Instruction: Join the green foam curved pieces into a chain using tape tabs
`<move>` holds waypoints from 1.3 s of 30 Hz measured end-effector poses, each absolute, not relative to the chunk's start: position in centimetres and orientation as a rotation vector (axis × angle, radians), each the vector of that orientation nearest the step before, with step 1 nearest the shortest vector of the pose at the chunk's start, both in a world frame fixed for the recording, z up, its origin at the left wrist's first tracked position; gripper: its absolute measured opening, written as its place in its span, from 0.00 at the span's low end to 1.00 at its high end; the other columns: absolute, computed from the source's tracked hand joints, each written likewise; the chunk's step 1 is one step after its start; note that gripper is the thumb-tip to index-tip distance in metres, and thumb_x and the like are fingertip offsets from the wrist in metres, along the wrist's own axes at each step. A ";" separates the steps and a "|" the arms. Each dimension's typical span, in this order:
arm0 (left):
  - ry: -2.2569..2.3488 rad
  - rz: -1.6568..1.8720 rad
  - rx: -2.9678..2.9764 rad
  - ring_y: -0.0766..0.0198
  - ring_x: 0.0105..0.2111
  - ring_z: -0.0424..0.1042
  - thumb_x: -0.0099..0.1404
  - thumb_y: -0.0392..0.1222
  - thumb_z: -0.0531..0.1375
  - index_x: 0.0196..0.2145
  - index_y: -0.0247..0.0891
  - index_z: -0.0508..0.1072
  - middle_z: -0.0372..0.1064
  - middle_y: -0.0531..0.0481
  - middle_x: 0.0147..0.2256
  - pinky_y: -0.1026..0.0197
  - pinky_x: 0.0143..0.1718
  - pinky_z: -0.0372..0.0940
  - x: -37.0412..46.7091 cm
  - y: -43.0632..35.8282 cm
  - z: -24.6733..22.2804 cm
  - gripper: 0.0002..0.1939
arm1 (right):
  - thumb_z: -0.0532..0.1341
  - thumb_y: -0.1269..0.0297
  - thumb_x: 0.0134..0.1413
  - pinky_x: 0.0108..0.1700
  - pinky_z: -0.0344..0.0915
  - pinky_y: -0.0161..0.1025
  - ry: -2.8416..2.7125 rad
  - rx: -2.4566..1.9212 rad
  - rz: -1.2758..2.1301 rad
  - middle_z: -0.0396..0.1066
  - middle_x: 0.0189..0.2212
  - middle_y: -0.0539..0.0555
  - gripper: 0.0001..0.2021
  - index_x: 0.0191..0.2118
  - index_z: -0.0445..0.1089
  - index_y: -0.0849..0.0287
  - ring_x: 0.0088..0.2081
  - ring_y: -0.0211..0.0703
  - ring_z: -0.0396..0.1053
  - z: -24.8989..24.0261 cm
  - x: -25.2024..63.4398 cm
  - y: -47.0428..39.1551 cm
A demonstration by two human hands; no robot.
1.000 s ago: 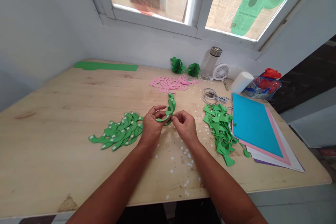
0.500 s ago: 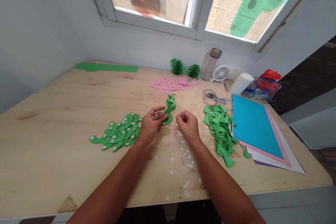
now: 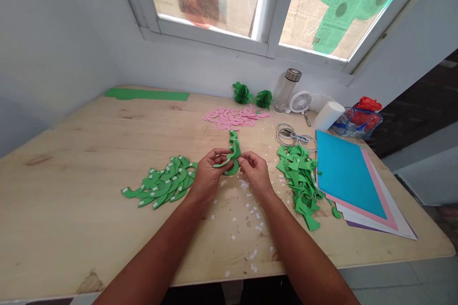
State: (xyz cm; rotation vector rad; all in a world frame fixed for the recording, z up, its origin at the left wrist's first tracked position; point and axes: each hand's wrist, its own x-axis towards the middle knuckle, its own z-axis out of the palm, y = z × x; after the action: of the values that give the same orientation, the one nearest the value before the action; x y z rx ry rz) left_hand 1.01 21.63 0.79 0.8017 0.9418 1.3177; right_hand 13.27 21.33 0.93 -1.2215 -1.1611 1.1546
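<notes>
"While the left hand (image 3: 208,172) has its fingers curled round the near part of a green paper form (image 3: 234,147), what is the right one doing?"

"The right hand (image 3: 256,170) meets that form from the right, thumb and forefinger drawn together at its edge. Whether they pinch the paper, one cannot tell."

"And where is the form itself?"

"Between the two hands, over the middle of the wooden surface (image 3: 71,205), its twisted far end reaching toward a spread of pink cut-outs (image 3: 234,117)."

"What lies to the left?"

"Just beside the left hand, a heap of curved green pieces (image 3: 166,183), overlapping, many bearing small white squares. Far left, a long green sheet (image 3: 148,94) lies flat."

"And to the right?"

"A loose pile of green scraps (image 3: 299,176), then a blue sheet (image 3: 348,171) on top of other coloured sheets (image 3: 401,225)."

"What stands along the far side?"

"Two pleated green shapes (image 3: 242,94) behind the pink cut-outs; right of those, a clear bottle (image 3: 285,90) and a small white fan (image 3: 299,101). Nearer, tiny white bits (image 3: 244,184) are scattered between the forearms."
</notes>
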 end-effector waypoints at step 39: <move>0.864 1.164 1.038 0.64 0.26 0.70 0.51 0.41 0.65 0.34 0.38 0.76 0.73 0.49 0.29 0.59 0.33 0.66 -0.7 21.3 2.8 0.11 | 0.64 0.62 0.38 0.29 0.62 0.34 -0.935 -1.004 1.508 0.70 0.24 0.49 0.07 0.26 0.70 0.59 0.25 0.36 0.65 1.2 13.5 21.0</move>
State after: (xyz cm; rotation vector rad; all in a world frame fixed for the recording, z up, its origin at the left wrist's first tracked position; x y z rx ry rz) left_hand -0.71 21.27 2.79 1.0383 0.8636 1.1639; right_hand 13.54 21.03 1.22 -1.0039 -0.9346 1.5079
